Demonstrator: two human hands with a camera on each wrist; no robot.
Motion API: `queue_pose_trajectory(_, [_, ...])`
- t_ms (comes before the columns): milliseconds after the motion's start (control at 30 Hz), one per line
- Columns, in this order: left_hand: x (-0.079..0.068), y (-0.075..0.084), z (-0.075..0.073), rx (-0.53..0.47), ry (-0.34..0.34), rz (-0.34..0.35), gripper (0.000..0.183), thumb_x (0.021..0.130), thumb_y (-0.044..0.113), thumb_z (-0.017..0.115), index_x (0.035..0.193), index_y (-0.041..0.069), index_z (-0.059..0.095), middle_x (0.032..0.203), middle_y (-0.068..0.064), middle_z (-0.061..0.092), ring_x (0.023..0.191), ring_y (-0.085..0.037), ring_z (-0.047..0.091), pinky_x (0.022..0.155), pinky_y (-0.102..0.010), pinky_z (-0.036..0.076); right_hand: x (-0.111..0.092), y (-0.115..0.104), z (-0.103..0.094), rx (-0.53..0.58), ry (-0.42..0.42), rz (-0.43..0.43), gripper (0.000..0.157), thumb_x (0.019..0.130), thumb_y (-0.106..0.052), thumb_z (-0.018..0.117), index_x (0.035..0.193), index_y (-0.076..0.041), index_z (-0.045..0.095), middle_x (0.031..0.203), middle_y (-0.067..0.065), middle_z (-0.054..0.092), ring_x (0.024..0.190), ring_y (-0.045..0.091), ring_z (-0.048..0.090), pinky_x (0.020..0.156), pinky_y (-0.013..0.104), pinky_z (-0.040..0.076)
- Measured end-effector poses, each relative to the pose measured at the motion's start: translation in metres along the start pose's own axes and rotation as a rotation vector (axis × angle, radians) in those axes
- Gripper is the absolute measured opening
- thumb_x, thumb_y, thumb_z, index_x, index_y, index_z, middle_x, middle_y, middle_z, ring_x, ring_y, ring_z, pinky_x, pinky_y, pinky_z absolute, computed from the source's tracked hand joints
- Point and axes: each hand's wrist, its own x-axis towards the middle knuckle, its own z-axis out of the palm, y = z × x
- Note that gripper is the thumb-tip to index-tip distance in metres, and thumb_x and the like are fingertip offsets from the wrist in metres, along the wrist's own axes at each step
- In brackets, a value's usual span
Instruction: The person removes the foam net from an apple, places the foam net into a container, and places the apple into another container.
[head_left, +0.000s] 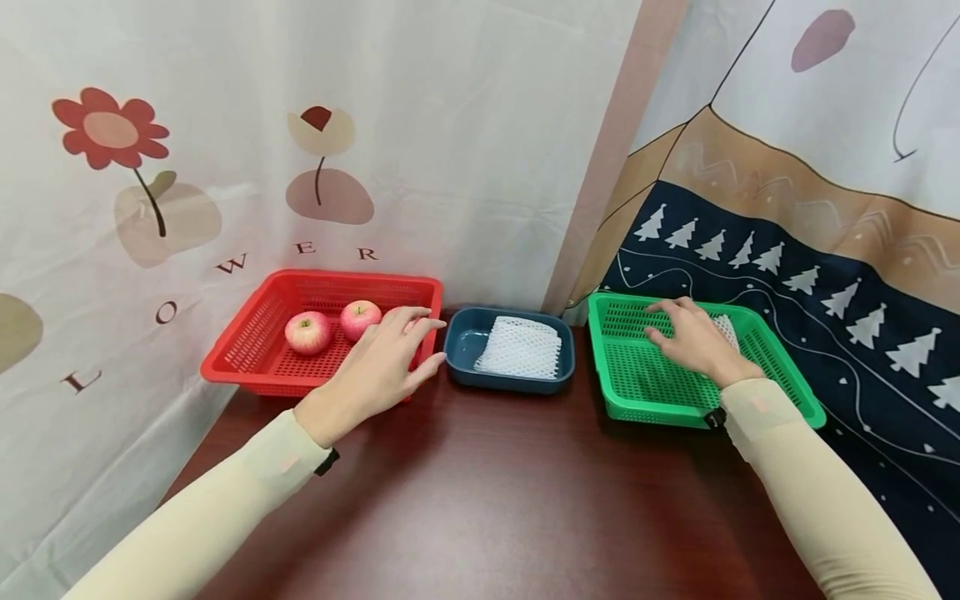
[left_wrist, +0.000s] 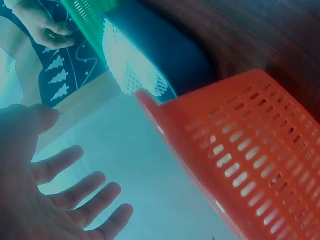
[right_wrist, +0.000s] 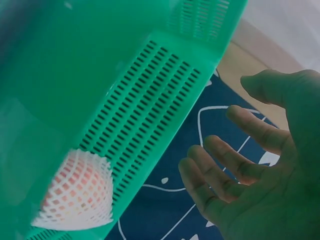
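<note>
My left hand [head_left: 378,362] hovers over the right side of the red basket [head_left: 341,277], its fingers spread and holding nothing. In that basket sit two pink-red apples [head_left: 307,333], and part of another shows behind the hand. Above the green basket [head_left: 626,371] is my right hand [head_left: 693,337], fingers loosely bent and also holding nothing. An apple in a white foam net [right_wrist: 80,192] lies in the green basket; the right hand and wrist partly cover it in the head view.
Between the two baskets stands a dark blue tub [head_left: 510,385] with white foam nets [head_left: 519,346] lying flat in it. All three containers stand on a dark red-brown table [head_left: 495,500]. Printed curtains [head_left: 480,150] hang right behind them.
</note>
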Motion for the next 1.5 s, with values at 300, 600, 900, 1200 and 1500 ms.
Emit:
queue_pose_trajectory(300, [-0.005,0.012,0.014,-0.003,-0.012,0.020,0.058,0.106,0.040,0.085,0.155,0.013,0.070,0.163,-0.019,0.065,0.151,-0.043,0.063,0.126,-0.067,0.053,0.003,0.013,-0.005,-0.019,-0.033,0.042,0.055,0.120,-0.027,0.064,0.166,0.002,0.054,0.162,0.042,0.048,0.144,0.065,0.052,0.113,0.082,0.050])
queue_pose_trajectory(600, [-0.006,0.026,0.027,-0.005,-0.009,0.044,0.058,0.107,0.041,0.084,0.157,0.015,0.070,0.165,-0.019,0.065,0.153,-0.043,0.063,0.129,-0.067,0.052,0.003,0.027,-0.009,-0.016,-0.069,0.105,0.060,0.120,-0.030,0.062,0.168,0.004,0.049,0.163,0.046,0.043,0.145,0.068,0.046,0.118,0.086,0.043])
queue_pose_trajectory(900, [-0.001,0.042,0.039,-0.009,-0.029,0.068,0.060,0.109,0.044,0.082,0.159,0.015,0.069,0.167,-0.018,0.064,0.156,-0.041,0.061,0.130,-0.069,0.051,0.003,0.036,-0.016,-0.030,-0.109,0.143,0.065,0.120,-0.031,0.061,0.168,0.009,0.045,0.165,0.051,0.038,0.151,0.071,0.041,0.122,0.088,0.041])
queue_pose_trajectory(1200, [0.000,0.058,0.054,-0.024,-0.078,0.071,0.060,0.110,0.047,0.079,0.161,0.019,0.066,0.168,-0.017,0.062,0.158,-0.040,0.059,0.132,-0.073,0.046,0.008,0.046,-0.019,-0.032,-0.164,0.186,0.074,0.121,-0.036,0.060,0.171,0.013,0.038,0.169,0.053,0.032,0.157,0.070,0.032,0.125,0.088,0.036])
queue_pose_trajectory(1500, [0.004,0.074,0.069,-0.049,-0.094,0.075,0.062,0.110,0.051,0.078,0.163,0.021,0.064,0.169,-0.015,0.062,0.158,-0.038,0.059,0.134,-0.073,0.045,0.012,0.055,-0.021,-0.026,-0.215,0.233,0.082,0.120,-0.038,0.060,0.172,0.016,0.029,0.170,0.056,0.024,0.153,0.076,0.029,0.123,0.090,0.037])
